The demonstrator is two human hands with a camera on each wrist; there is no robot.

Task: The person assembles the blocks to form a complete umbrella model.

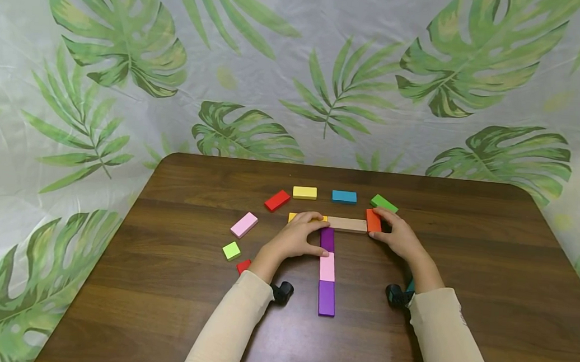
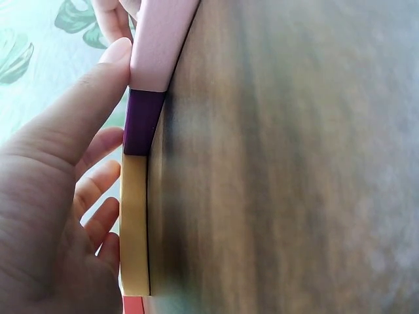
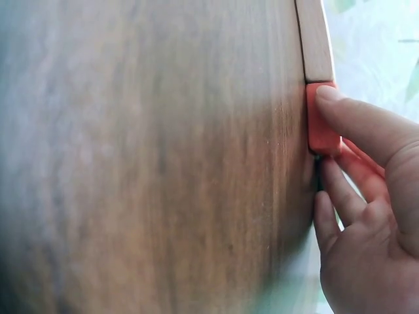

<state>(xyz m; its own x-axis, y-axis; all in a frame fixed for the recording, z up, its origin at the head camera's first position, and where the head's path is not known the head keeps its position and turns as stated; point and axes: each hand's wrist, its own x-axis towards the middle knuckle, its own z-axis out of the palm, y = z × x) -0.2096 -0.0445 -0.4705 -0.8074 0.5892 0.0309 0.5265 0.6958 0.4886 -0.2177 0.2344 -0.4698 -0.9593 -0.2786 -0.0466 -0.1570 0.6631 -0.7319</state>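
Flat wooden blocks form a T on the table. A yellow-orange block point(image 1: 292, 217), a bare-wood block point(image 1: 347, 225) and a red-orange block point(image 1: 374, 221) make its crossbar. Down the stem run a dark purple block point(image 1: 327, 240), a pink block point(image 1: 327, 266) and a purple block point(image 1: 326, 298). My right hand point(image 1: 401, 237) pinches the red-orange block between thumb and fingers at the bar's right end. Over the junction, my left hand point(image 1: 293, 238) rests with loosely extended fingers along the yellow-orange block, its thumb touching the pink block. The hand partly covers the yellow-orange block.
Behind the bar lie a red block point(image 1: 277, 201), a yellow block point(image 1: 305, 193), a blue block point(image 1: 344, 197) and a green block point(image 1: 384, 203). Left of my left hand are a light pink block point(image 1: 244, 224), a lime block point(image 1: 232, 251) and another red block point(image 1: 243, 266).
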